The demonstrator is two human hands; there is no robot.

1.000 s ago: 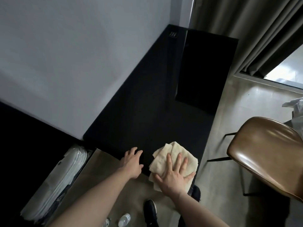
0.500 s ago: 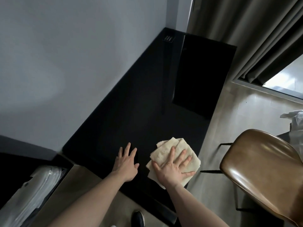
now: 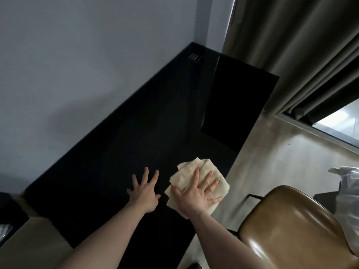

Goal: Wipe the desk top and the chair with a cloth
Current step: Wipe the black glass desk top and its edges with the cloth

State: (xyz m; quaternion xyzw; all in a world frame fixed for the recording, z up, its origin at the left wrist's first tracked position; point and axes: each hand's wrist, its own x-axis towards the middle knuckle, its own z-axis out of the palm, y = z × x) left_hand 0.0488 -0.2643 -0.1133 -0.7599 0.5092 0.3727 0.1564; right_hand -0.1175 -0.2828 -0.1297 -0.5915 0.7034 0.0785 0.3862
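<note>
Black bench (image 3: 124, 144) along a grey wall; brown chair (image 3: 295, 230) at its right edge. Folded cream cloth (image 3: 186, 177) lies near that edge under the right hand (image 3: 196, 197), fingers (image 3: 196, 178) spread flat, pressing. Left hand (image 3: 144, 193) rests flat beside it, fingers splayed, holding nothing.

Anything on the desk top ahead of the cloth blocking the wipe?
Nothing visible. The right hand presses the cloth flat on the desk top; the left hand rests beside it, not ahead.

Readable text: none in this view.
Desk (image 3: 120, 152) panel (image 3: 193, 57): small marks, too small to read.
</note>
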